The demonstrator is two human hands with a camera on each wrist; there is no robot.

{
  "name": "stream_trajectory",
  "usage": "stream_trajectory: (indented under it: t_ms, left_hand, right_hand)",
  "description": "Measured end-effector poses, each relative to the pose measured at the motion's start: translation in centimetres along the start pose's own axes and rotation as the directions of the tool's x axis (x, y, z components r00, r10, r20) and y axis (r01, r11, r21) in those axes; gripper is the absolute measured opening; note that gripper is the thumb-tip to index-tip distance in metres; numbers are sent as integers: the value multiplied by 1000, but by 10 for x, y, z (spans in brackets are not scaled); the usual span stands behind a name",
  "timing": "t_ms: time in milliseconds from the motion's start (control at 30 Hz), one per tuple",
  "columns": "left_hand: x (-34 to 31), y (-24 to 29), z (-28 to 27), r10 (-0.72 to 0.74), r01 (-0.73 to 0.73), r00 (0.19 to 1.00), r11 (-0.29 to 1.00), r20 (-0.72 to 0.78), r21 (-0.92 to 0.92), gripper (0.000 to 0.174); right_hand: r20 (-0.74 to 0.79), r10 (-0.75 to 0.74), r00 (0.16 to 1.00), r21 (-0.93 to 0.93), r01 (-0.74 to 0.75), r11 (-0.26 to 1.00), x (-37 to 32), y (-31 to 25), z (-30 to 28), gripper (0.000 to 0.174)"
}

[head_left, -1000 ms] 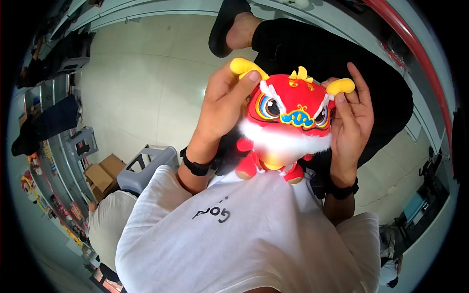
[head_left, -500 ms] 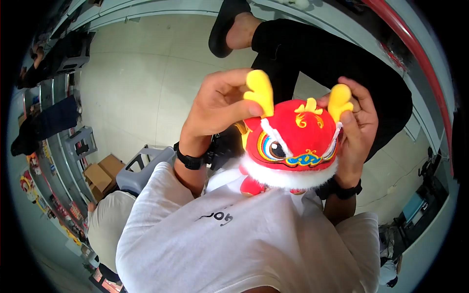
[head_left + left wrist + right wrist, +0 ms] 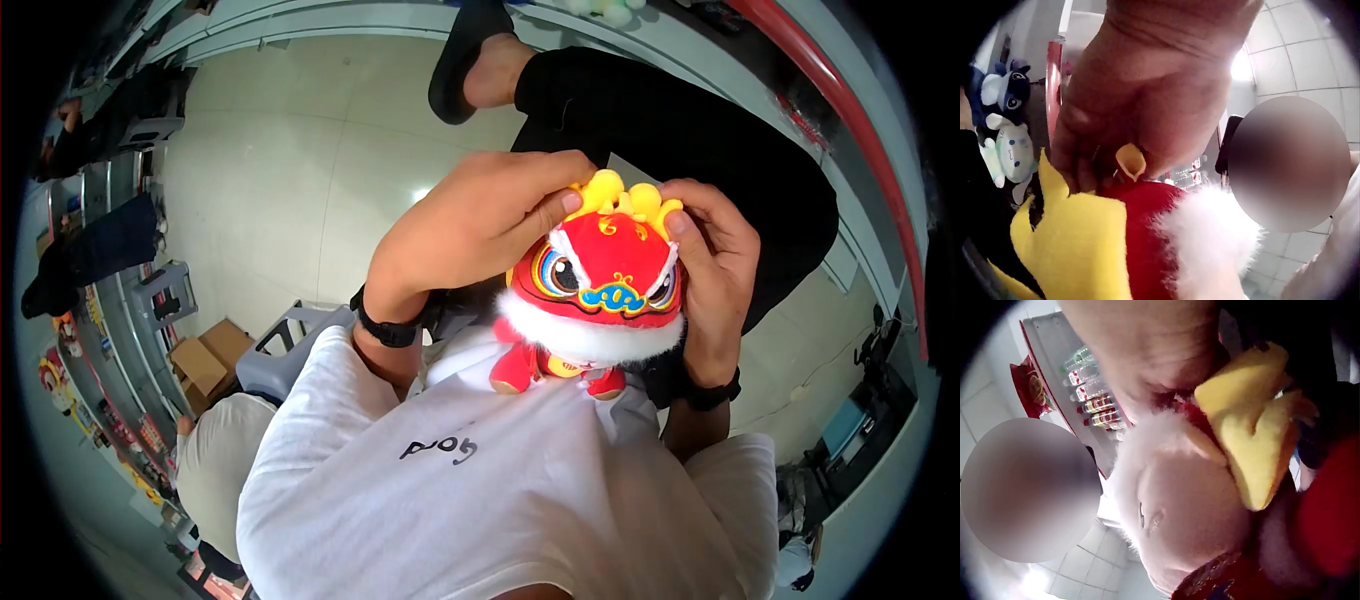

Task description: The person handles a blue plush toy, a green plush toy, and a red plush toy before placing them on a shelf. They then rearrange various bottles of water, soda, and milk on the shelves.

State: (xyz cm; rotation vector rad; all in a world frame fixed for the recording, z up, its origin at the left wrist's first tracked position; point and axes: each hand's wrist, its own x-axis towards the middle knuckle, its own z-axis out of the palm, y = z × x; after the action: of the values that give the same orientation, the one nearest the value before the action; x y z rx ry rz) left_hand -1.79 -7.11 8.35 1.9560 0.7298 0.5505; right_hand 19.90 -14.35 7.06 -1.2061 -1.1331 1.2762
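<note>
A red lion-dance plush toy (image 3: 612,250) with white fur trim, large embroidered eyes and a blue nose faces me just above my lap. My left hand (image 3: 480,225) pinches its left yellow horn (image 3: 601,187) between thumb and fingers. On the other side, my right hand (image 3: 728,270) grips the right yellow horn (image 3: 655,203), its thumb against the side of the head. Both horns lean inward over the crown. Yellow felt (image 3: 1079,244) at the toy's back shows in the left wrist view. The right wrist view shows a pale face (image 3: 1191,494) under the fur.
A grey plastic stool (image 3: 285,360) and an open cardboard box (image 3: 200,365) stand to the left. Shelves (image 3: 115,360) of goods line the left wall. Another person's back (image 3: 220,460) is at lower left. Two plush toys (image 3: 1016,150) appear in the left wrist view.
The horns went from pulled outward to upright, then were pushed inward over the crown. Both hands moved closer together with them, and the head tipped forward, then partly back.
</note>
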Motion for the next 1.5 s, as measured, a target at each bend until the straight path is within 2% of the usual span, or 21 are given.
stream_trajectory:
  t_ms: [67, 167, 267, 433, 500, 533, 633, 667, 767, 833, 900, 933, 1033, 1100, 1167, 1200, 1233, 1300, 1367, 1433, 1500]
  left_hand:
    - [-1, 0, -4, -114, 125, 987, 988, 113, -95, 18]
    - [-2, 1, -2, -148, 155, 987, 979, 61, -129, 20]
    - [2, 4, 13, -118, 97, 988, 975, -95, -201, 14]
    - [1, 4, 22, -65, 44, 994, 973, -84, -226, 23]
    - [-2, 0, 24, -227, 164, 967, 902, -116, -399, 22]
    - [-2, -6, 28, -200, 101, 950, 923, -240, -371, 21]
    - [-3, -1, 32, -216, 124, 945, 931, -245, -344, 21]
    - [-3, -3, 33, -118, 48, 967, 954, -224, -297, 21]
    - [2, -3, 32, 16, -52, 984, 977, -175, -205, 21]
    - [6, -2, 36, -40, -15, 978, 966, -207, -258, 20]
    - [9, -3, 46, -42, -74, 896, 968, -442, -240, 19]
    - [8, -1, 48, -37, -83, 927, 950, -373, -300, 17]
    - [6, -1, 41, -64, 6, 976, 963, -208, -268, 17]
    - [9, -8, 42, -78, 6, 970, 956, -231, -294, 16]
    - [11, -15, 46, -150, -33, 895, 917, -419, -399, 22]
    - [8, -18, 46, -232, 21, 888, 883, -397, -469, 35]
    - [7, -22, 48, -233, 23, 890, 881, -392, -472, 35]
    - [7, -35, 51, -233, 3, 878, 876, -418, -481, 39]
    - [6, -50, 51, -183, 17, 893, 927, -411, -375, 41]
    - [5, -57, 53, -248, 109, 890, 931, -384, -348, 41]
    - [4, -62, 56, -255, 113, 891, 926, -377, -360, 44]
  right_hand:
    - [-45, 5, 999, 53, -3, 999, 0, 3, 7, 19]
    - [-109, 19, 994, 112, -7, 994, 0, -1, 13, 20]
    - [-128, -23, 991, 61, 31, 998, 0, -2, 14, 20]
    - [13, -155, 988, -33, 155, 987, -1, 6, 9, 19]
    - [-178, -41, 983, 139, 67, 988, -3, 4, 21, 17]
    - [-179, -41, 983, 139, 66, 988, -3, 4, 21, 17]
    - [-197, -142, 970, 1, 145, 989, -4, 10, 22, 16]
    - [-42, -232, 972, -118, 225, 967, -3, 16, 11, 16]
    - [-110, -180, 977, -48, 176, 983, -6, 10, 14, 17]
    - [-299, -88, 950, 113, 127, 985, -7, 6, 22, 18]
    - [-168, -173, 970, 9, 177, 984, -7, 15, 12, 20]
    - [-167, -172, 971, 10, 176, 984, -7, 16, 7, 20]
    - [-49, -164, 985, -32, 163, 986, -8, 19, 3, 25]
    - [-288, -137, 948, 66, 162, 984, -8, 23, 10, 31]
    - [-206, -167, 964, 129, 196, 972, -4, 27, 5, 38]
    - [-261, -174, 950, 92, 204, 975, -1, 23, 9, 42]
    - [-317, -179, 931, 54, 206, 977, 0, 22, 12, 47]
    - [-267, -203, 942, 12, 213, 977, 4, 28, 6, 50]
    - [-242, -154, 958, -47, 147, 988, 6, 36, 2, 49]
    - [-251, -31, 967, 68, 49, 996, 12, 45, 1, 50]
    - [-255, 33, 966, -41, -45, 998, 15, 57, -4, 45]
